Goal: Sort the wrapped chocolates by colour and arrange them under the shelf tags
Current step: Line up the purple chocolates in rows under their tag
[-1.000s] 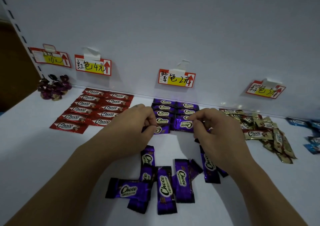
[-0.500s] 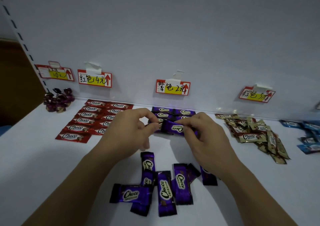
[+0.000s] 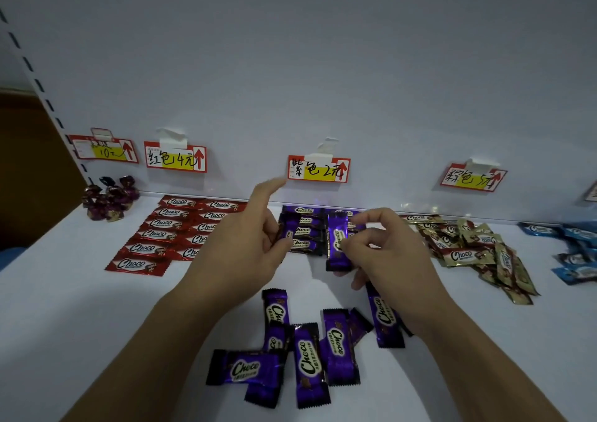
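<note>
Purple bars held, two: left hand (image 3: 245, 247) pinches left bar (image 3: 288, 229), right hand (image 3: 387, 260) pinches right bar (image 3: 337, 244).

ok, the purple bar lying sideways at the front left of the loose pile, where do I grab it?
Pinch the purple bar across its middle, coming from above and the left. It lies flat, logo up. Its left end is free on the shelf, while its right end crowds against the other bars.

Observed on the person: the left hand (image 3: 239, 250) and the right hand (image 3: 391, 257) are both bare, each continuing into a bare forearm, left forearm (image 3: 145, 354) and right forearm (image 3: 484, 354) alike, uncovered skin running unbroken down to the lower edge of the view.
</note>
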A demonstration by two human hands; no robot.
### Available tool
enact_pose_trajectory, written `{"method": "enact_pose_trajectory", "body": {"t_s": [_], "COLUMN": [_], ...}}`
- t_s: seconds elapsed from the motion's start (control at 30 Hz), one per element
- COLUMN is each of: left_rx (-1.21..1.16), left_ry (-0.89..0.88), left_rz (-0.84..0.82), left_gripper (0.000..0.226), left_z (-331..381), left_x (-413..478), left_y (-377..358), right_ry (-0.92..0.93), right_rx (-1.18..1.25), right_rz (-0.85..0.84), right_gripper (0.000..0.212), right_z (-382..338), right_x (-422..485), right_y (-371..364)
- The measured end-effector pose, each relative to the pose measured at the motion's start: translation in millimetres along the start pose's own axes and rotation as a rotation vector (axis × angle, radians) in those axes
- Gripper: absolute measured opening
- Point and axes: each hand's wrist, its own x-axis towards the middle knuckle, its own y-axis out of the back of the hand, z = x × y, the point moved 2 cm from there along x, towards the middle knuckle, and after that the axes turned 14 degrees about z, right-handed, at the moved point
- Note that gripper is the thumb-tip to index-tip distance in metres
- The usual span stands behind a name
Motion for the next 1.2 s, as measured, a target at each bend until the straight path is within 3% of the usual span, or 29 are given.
{"method": "enact_pose_trajectory", "body": {"t_s": [0.07,0.13,0.3,0.43,0.53,0.67,0.87,1.03,1.2], "left_rx": [0.077,0.109,0.182,0.226,0.272,0.264,0.265,0.271,0.213], "left_ry": [-0.062,-0.13,-0.14,-0.099,-0.101,-0.085,-0.081,-0.077,-0.085], "left_rz": [-0.013,-0.024,-0.172,-0.307,-0.347,-0.317,-0.33,-0.326,-0.314], "left_gripper": [0.037,0.019,0.012,0.014,0.019,0.025,0.015,0.012,0.009], "left_z": [2,7,4,3,4,-3,-4,-7,-4], "left_x": [-1,-3,-3,-3,-2,1,0,1,-1], "left_y": [-1,-2,-8,-9,-7,1,-1,-2,-5], "right_ry": [0.021,0.063,0.049,0.145,0.212,0.398,0.422,0.429,0.404], "right_rx": [-0.062,-0.139,-0.196,-0.311,-0.355,-0.584,-0.76,-0.798,-0.831], "right_rz": [-0.015,-0.002,0.008,0.029,-0.002,0.011,-0.282,-0.161,-0.244], "right_gripper": [0.042,0.041,0.014,0.016,0.035,0.019,0.013,0.013,0.013], "right_z": [0,-1,2,5,3,-4,1,-1,7], "right_x": [0,1,4,7,6,5,0,11,10], "right_y": [1,3,5,9,12,15,9,24,15]}}
